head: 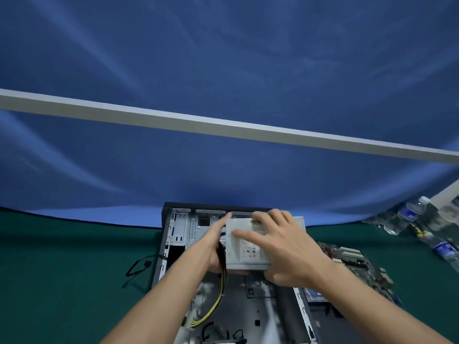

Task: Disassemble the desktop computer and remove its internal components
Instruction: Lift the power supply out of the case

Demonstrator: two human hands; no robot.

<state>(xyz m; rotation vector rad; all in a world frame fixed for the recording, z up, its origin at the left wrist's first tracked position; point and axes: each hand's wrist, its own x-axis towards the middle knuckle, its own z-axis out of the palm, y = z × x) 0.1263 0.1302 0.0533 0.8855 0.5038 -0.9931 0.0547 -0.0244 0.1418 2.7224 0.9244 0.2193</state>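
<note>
Green cloth is spread under the open computer case (173, 244), with bare room left of it. Over the case's far end the grey power supply (250, 247) is gripped at its left edge by the left hand (213, 247) and clasped across its top by the right hand (285, 247). A motherboard (355, 264) lies right of the case.

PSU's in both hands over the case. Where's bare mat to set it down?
Left of the case: green mat, only a black cable near the wall. Right is crowded: motherboard, drive, bottles. Power supply is gripped by left hand and right hand.
</note>
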